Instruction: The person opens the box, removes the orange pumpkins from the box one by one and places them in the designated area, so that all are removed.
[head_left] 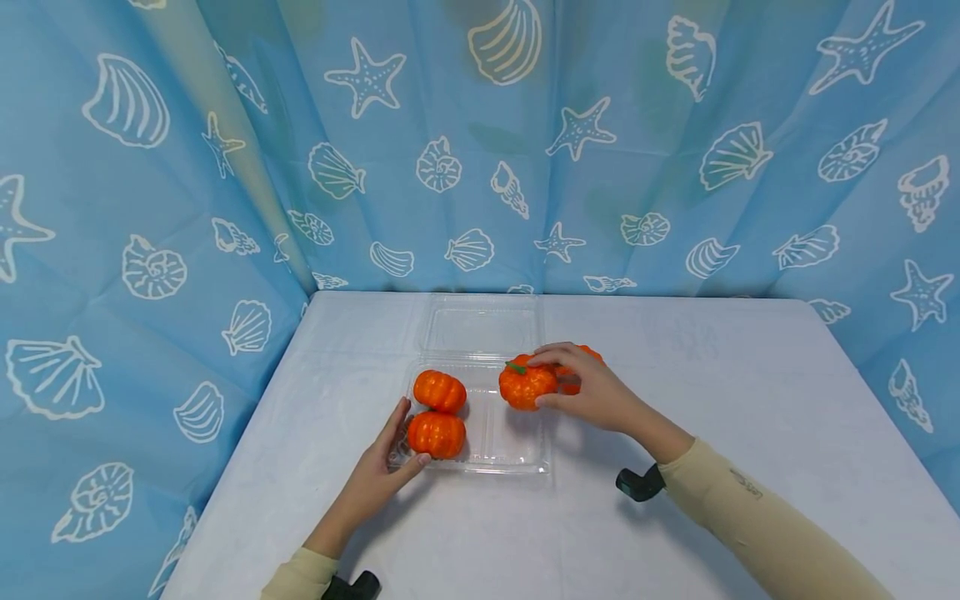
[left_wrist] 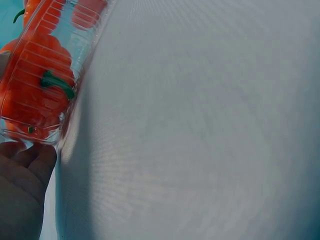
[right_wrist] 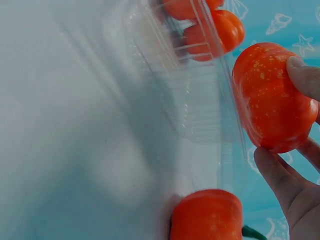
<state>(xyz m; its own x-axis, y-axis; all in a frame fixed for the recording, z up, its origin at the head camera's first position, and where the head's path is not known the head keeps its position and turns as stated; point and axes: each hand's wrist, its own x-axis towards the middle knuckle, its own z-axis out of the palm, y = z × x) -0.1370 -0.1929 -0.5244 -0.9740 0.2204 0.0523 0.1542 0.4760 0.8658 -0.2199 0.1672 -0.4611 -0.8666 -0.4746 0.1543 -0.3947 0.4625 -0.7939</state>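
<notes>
A clear plastic clamshell container (head_left: 517, 454) lies with its lid (head_left: 480, 329) folded back. Two small orange pumpkins, one at the back (head_left: 439, 390) and one at the front (head_left: 437, 436), sit in its left half. My left hand (head_left: 382, 467) holds the container's front left corner, thumb along the front and fingers along the left wall. With thumb and fingers, my right hand (head_left: 592, 387) grips a speckled orange pumpkin (head_left: 523, 387) with a green stem, raised above the right half. Partly hidden behind that hand is another pumpkin (right_wrist: 207, 217), on the table.
A white cloth covers the table (head_left: 712, 375). Behind and beside it hangs a blue curtain (head_left: 570, 183) printed with shells and starfish. Dark wrist devices, one at the right wrist (head_left: 640, 483) and one at the left (head_left: 356, 586), sit low over the cloth.
</notes>
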